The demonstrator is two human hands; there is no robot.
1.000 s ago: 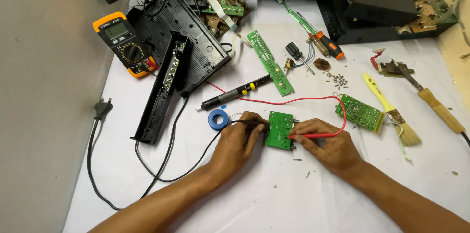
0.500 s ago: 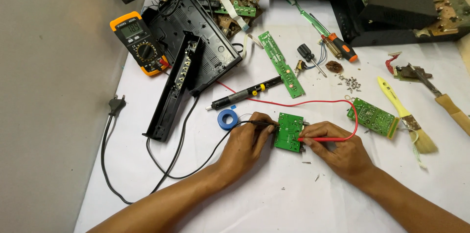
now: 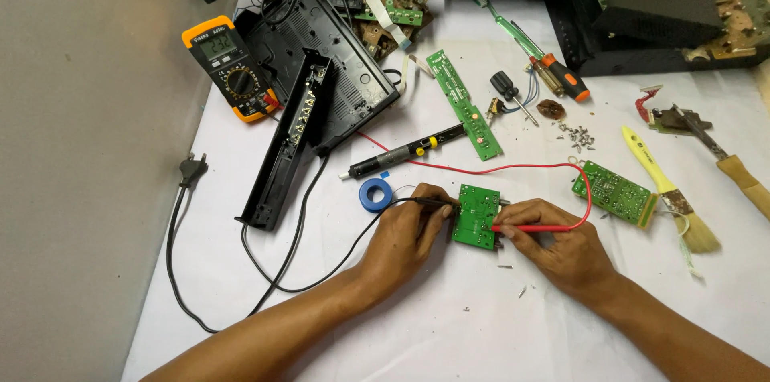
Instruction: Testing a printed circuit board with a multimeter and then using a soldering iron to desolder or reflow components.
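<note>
Board: small green rectangular circuit board (image 3: 475, 216) lying flat on the white paper sheet (image 3: 449, 326), between the two hands and touching both
Left hand: left hand (image 3: 405, 233) curled over the board's left edge, fingers pinched tight around a thin black probe (image 3: 429, 202) whose tip meets the board's upper left edge
Right hand: right hand (image 3: 557, 247) resting on the sheet at the board's right edge, thumb and forefinger clamped on a slim red probe (image 3: 536, 228) that lies level, tip on the board's right side
Leads: black lead (image 3: 321, 274) loops away left under the left forearm; red lead (image 3: 513, 167) arcs up over the right hand and runs left toward the meter
Near the board: blue roll of tape (image 3: 375, 194) just left of the left hand; black pen-shaped desoldering pump (image 3: 401, 155) above it
Right of the hands: second green circuit board (image 3: 613, 193) near the right hand, a yellow-handled paintbrush (image 3: 670, 193) touching its right end
Further up: long narrow green strip board (image 3: 463, 103), small pile of screws (image 3: 577, 136), orange-and-black screwdriver (image 3: 553, 73)
Far left: orange-and-black digital multimeter (image 3: 228, 69) beside an opened black plastic casing (image 3: 321, 77), black mains plug (image 3: 191, 168) on the grey floor
</note>
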